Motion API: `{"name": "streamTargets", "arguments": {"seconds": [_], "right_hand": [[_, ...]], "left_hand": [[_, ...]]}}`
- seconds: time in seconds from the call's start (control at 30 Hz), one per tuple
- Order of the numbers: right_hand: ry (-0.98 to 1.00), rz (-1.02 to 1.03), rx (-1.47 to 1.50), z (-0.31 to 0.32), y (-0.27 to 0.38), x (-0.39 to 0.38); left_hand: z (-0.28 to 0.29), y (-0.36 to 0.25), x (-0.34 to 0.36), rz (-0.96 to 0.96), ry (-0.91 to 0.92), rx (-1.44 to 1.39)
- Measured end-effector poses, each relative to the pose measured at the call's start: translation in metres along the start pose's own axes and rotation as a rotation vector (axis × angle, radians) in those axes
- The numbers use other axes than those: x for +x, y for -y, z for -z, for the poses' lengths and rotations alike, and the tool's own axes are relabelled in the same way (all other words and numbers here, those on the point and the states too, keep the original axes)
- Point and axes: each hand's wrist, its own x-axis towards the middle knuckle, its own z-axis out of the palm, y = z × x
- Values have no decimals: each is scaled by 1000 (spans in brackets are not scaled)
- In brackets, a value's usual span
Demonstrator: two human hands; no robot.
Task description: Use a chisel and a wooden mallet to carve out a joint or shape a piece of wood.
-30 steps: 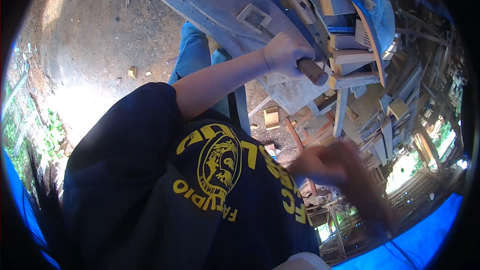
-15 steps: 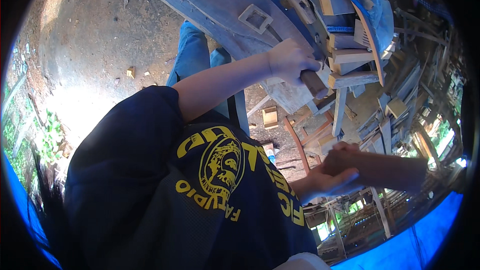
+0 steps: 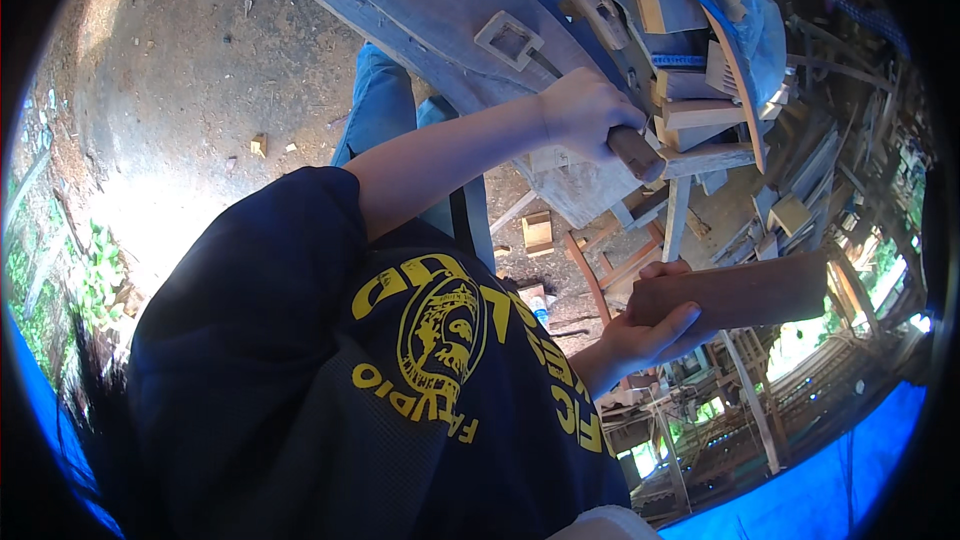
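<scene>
Both grips closed: left hand around a wooden handle, right hand clasping a brown board.

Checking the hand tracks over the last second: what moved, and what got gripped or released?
The right hand, blurred and seemingly empty a second ago, now grips one end of a flat brown wooden board, which reaches out to the right. The left hand stayed clamped on the round brown wooden handle against the grey timber pile. Nothing was released.
</scene>
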Motion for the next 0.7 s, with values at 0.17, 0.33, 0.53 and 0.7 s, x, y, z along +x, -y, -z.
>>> {"name": "streamTargets", "arguments": {"seconds": [0.17, 0.33, 0.53, 0.7], "right_hand": [[17, -2, -18, -11, 3, 2], [-4, 23, -39, -13, 3, 4], [-62, 134, 55, -5, 18, 12], [-63, 160, 89, -4, 23, 14]], "left_hand": [[1, 2, 0, -1, -18, -18], [1, 3, 1, 7, -7, -22], [-1, 5, 0, -11, -21, -11], [-5, 6, -1, -21, -15, 20]]}}
